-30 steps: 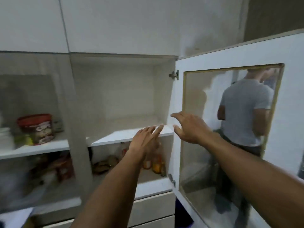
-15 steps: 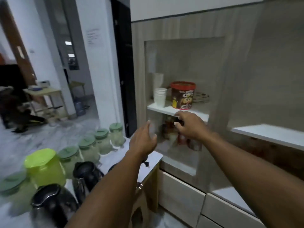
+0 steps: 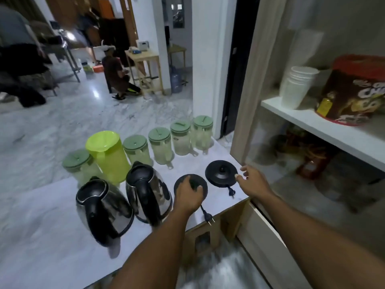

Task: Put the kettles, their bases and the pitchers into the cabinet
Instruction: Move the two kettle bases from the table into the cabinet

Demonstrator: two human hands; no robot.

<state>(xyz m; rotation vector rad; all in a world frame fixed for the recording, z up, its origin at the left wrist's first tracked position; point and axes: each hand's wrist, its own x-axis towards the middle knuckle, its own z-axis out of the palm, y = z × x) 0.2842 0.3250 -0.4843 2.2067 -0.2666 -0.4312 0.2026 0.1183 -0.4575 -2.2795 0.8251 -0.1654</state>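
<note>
Two steel kettles with black handles, one (image 3: 104, 207) at the front and one (image 3: 148, 190) beside it, stand on the white table (image 3: 41, 236). To their right lie two round black bases. My left hand (image 3: 188, 195) covers the near base (image 3: 203, 185), fingers curled on its centre knob. My right hand (image 3: 253, 182) is spread, thumb touching the rim of the far base (image 3: 220, 173). Behind the kettles stand a lime pitcher (image 3: 108, 155) and several clear pitchers with green lids (image 3: 160, 147). The cabinet shelf (image 3: 312, 124) is at the right.
A stack of white cups (image 3: 298, 86) and a red-lidded tin (image 3: 354, 90) sit on the cabinet shelf, with jars below. The near base's cord and plug (image 3: 209, 217) hang at the table's front edge. A person crouches (image 3: 118, 78) far back on the marble floor.
My view has swung left and down from the open cabinet to the table. Both hands dropped from the shelf level onto the two black bases.
</note>
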